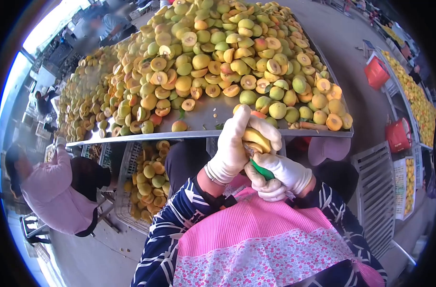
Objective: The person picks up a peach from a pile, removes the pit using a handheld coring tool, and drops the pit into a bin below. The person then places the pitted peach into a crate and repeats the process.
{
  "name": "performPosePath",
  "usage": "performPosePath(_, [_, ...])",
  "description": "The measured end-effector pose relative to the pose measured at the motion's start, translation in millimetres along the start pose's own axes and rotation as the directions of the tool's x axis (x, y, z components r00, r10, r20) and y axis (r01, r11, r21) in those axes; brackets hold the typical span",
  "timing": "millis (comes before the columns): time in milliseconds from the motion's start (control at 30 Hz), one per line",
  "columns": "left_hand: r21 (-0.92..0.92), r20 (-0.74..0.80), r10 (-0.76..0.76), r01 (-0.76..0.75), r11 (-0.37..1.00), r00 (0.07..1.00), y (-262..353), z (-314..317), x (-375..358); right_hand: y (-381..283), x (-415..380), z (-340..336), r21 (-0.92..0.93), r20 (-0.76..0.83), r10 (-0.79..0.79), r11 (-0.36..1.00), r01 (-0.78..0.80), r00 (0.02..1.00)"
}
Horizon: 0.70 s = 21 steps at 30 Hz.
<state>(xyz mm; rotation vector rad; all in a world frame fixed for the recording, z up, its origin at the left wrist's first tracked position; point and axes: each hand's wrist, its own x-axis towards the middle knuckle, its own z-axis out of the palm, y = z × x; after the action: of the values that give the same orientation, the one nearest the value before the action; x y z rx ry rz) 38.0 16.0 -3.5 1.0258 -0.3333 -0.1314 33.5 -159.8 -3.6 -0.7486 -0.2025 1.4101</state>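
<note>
My left hand [232, 146], in a white glove, has its fingers wrapped round a yellow fruit half [257, 139]. Against the fruit's lower side, my gloved right hand [280, 176] grips a tool with a green handle [262, 170]. The tool's working end is mostly hidden between the fruit and my fingers. Both hands meet just in front of the metal table's edge [146, 137]. Beyond them, a large heap of green and yellow fruit [213, 62], many of them halved, lies on the table.
Below the table at left stands a crate [127, 210] of fruit halves [148, 182]. A person in a pink top [60, 191] sits at the left. Grey slatted crate [376, 191], red containers [398, 135] and another fruit-laden table [409, 91] are at the right.
</note>
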Motion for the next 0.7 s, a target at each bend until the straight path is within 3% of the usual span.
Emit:
performPosePath(67, [-0.309, -0.042, -0.062, 0.046, 0.95, 0.997, -12, 0, 1, 0, 2, -5, 0.04, 0.086, -0.005, 0.999, 0.001, 0.996])
performPosePath(100, [-0.544, -0.025, -0.088, 0.06, 0.837, 0.996, -15, -3, 3, -2, 1, -3, -0.016, 0.081, 0.004, 1.0, -0.003, 0.997])
performPosePath(133, [-0.472, -0.168, -0.15, 0.054, 0.88, 0.974, -14, -9, 1, -4, 1, -2, -0.071, 0.061, -0.003, 0.997, 0.007, 0.998])
performPosePath(200, [-0.282, -0.434, -0.115, -0.013, 0.959, 0.893, -2, -24, -9, -5, -3, -2, -0.168, 0.032, -0.008, 0.986, 0.014, 0.999])
performPosePath(267, [-0.115, -0.528, -0.015, -0.055, 0.992, 0.849, 20, -52, -41, -3, -5, -15, -0.227, -0.088, -0.062, 0.973, 0.041, 0.994])
performPosePath(333, [0.165, -0.638, 0.13, -0.03, 0.986, 0.759, 37, -90, -80, 6, 5, -60, -0.333, -0.193, 0.026, 0.939, -0.091, 0.981])
performPosePath(367, [0.304, -0.661, 0.156, 0.072, 0.95, 0.734, 50, -107, -106, 43, 12, -130, -0.915, -0.086, -0.274, 0.401, 0.033, 0.958])
performPosePath(400, [0.642, -0.609, 0.291, 0.243, 0.728, 0.738, 60, -122, -131, 69, 24, -186, -0.91, 0.216, -0.405, -0.413, 0.033, 0.888])
performPosePath(433, [0.5, -0.783, 0.266, 0.315, 0.807, 0.562, 57, -154, -161, 49, 24, -146, -0.875, -0.475, -0.208, 0.221, -0.432, 0.855])
performPosePath(467, [0.495, -0.842, 0.308, 0.406, 0.769, 0.443, 59, -163, -185, 35, 22, -120, -0.581, -0.654, 0.056, 0.6, -0.549, 0.754])
performPosePath(500, [0.43, -0.899, 0.287, 0.539, 0.725, 0.331, 56, -184, -222, 32, 21, -112, -0.617, -0.645, -0.001, 0.591, -0.52, 0.764])
performPosePath(533, [0.424, -0.895, 0.358, 0.761, 0.491, 0.268, 46, -220, -267, 34, 23, -108, -0.649, -0.633, -0.055, 0.582, -0.491, 0.772])
performPosePath(567, [0.342, -0.896, 0.35, 0.928, 0.151, 0.273, 45, -231, -297, 38, 25, -113, -0.712, -0.595, -0.106, 0.53, -0.461, 0.797])
performPosePath(600, [0.371, -0.891, 0.236, 0.922, -0.113, 0.388, 35, -260, -342, 42, 24, -123, -0.772, -0.55, -0.161, 0.472, -0.425, 0.82])
performPosePath(667, [-0.032, -0.967, 0.243, 0.913, -0.406, 0.074, 25, -247, -336, 48, 27, -134, -0.846, -0.484, -0.264, 0.386, -0.368, 0.835])
performPosePath(700, [-0.003, -0.929, 0.327, 0.878, -0.478, 0.175, 29, -235, -321, 53, 27, -138, -0.862, -0.469, -0.31, 0.363, -0.353, 0.827])
